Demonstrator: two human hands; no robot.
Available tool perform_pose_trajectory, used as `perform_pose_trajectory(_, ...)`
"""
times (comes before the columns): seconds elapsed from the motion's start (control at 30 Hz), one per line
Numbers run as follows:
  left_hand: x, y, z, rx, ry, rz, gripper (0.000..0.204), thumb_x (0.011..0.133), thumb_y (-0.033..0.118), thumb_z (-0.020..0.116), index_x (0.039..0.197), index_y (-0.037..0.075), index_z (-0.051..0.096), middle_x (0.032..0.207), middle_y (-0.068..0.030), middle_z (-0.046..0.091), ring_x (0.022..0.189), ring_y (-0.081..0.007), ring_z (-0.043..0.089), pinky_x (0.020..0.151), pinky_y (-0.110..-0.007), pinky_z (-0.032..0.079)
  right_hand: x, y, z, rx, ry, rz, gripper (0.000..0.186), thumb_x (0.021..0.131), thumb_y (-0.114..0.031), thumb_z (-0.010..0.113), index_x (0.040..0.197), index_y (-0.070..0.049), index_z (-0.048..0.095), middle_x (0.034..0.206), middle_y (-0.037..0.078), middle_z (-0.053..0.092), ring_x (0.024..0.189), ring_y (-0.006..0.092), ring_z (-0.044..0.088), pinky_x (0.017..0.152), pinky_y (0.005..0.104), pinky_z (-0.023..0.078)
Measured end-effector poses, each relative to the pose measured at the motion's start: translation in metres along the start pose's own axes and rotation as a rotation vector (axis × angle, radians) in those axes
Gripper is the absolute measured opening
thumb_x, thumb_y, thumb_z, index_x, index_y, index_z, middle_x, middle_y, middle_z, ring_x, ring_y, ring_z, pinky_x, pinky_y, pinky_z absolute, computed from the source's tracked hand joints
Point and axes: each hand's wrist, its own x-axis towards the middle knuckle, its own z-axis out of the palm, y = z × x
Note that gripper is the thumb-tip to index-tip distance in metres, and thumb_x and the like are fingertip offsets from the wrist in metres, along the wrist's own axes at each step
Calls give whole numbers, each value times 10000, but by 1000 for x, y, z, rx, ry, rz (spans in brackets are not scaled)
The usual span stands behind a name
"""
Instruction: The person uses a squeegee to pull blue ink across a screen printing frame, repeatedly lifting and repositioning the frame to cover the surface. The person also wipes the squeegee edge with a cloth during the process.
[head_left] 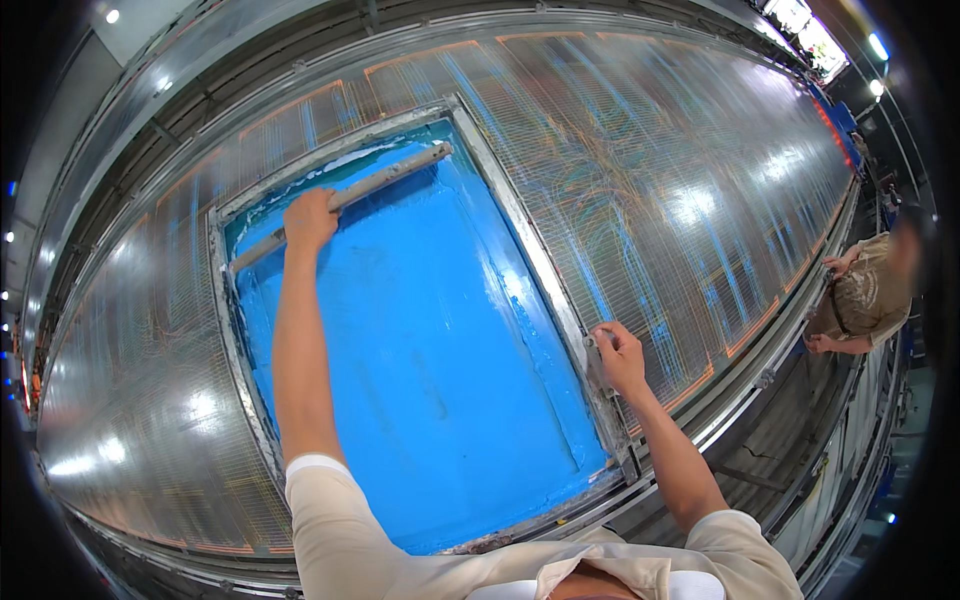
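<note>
A rectangular screen-printing frame [525,245] lies in front of me, its inside coated with bright blue ink [400,370]. My left hand [310,222] reaches to the frame's far end, closed round the middle of a long squeegee [395,174]. That squeegee lies slanted across the far part of the ink, its right end farther away than its left. My right hand [622,362] is closed at the frame's right side, its fingers on a small grey metal piece [594,352] at the edge. Part of that piece is hidden by the fingers.
A long metal printing table [640,200], marked with fine lines, orange corners and blue streaks, stretches to both sides beneath the frame. Metal rails [745,400] run along its near edge. Another person [860,295] stands beside the table at the far right.
</note>
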Motion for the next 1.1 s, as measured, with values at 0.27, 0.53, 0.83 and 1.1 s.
perform_pose_trajectory(0.27,-55,15,-6,-6,-173,32,243,776,139,673,967,259,764,970,-116,716,879,-359,682,755,-482,544,0,1,2,-27,28,-59,174,932,-218,627,968,-65,703,604,15,523,551,64,445,524,281,361)
perform_pose_trajectory(0.53,-319,137,-66,-156,-166,64,419,668,23,678,1065,143,732,1102,-48,697,924,-293,663,789,-419,540,8,24,5,-17,16,-140,300,915,-310,621,1038,-51,712,843,159,698,735,251,646,699,377,493)
perform_pose_trajectory(0.83,-529,267,-142,-187,-162,-43,391,714,33,634,1092,114,688,1081,-35,671,933,-244,631,791,-407,479,17,29,9,19,24,-221,352,914,-334,624,1089,-40,708,1067,188,704,1010,325,665,886,387,494)
perform_pose_trajectory(1.1,-522,256,-179,-181,-72,-95,367,708,31,650,1062,121,679,1058,-22,675,939,-236,629,832,-408,443,35,-17,-28,-12,-41,-230,314,930,-267,625,1122,-29,699,1141,179,688,1056,307,658,913,391,496)
